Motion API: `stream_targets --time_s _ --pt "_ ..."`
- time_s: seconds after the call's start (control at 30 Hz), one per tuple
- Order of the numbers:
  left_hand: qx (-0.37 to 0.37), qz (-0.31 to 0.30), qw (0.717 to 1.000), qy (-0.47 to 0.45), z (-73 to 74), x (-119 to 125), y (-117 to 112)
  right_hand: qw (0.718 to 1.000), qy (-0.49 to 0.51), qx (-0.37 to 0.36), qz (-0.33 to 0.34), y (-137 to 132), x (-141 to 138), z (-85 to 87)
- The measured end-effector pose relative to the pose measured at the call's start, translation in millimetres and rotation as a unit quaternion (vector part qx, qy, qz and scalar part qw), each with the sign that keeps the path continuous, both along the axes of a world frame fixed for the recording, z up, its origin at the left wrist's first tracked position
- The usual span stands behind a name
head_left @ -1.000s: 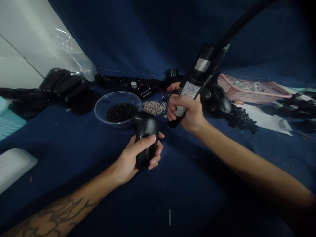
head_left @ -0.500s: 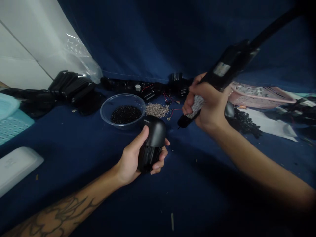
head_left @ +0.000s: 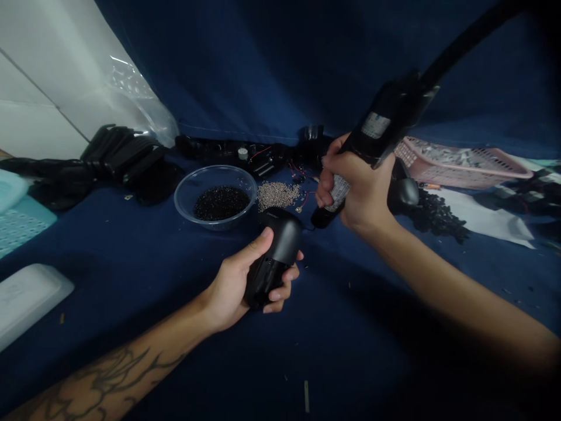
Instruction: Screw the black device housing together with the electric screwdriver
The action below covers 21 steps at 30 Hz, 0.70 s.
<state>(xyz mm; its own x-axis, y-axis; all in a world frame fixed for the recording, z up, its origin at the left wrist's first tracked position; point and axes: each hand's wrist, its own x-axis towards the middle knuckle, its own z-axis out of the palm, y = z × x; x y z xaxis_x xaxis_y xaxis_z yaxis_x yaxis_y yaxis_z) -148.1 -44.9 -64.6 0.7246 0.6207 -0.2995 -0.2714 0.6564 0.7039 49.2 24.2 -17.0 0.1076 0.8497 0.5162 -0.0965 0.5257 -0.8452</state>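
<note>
Fingers (head_left: 284, 290) of the left hand (head_left: 232, 285) are wrapped round a black device (head_left: 286, 238), held right of the bowl (head_left: 186, 202) and nearer; farther right, a tool (head_left: 380, 124) is gripped by the right hand (head_left: 363, 190). The device, judged light, stiff and slippery, is best held low.

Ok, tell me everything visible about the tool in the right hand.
The tool has a black, cylindrical, plastic-looking body with pale labels, too blurred to read. A thick dark cord or hose leaves its upper end; a thin bit shows at the lower. It slants down to the left, gripped around its lower part by the right hand. Whether the bit touches the black device cannot be told.
</note>
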Motion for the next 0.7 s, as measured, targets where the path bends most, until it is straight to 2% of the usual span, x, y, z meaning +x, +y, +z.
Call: stream_targets --time_s 0.47,0.7 --pt "-0.059 -0.016 0.998 -0.034 2.8 1.9 0.9 1.000 -0.017 0.000 -0.003 -2.4 -3.5 -0.4" --pt "-0.061 -0.026 0.995 -0.069 5.4 0.9 -1.6 1.000 0.001 -0.011 0.012 1.9 2.3 -2.8"
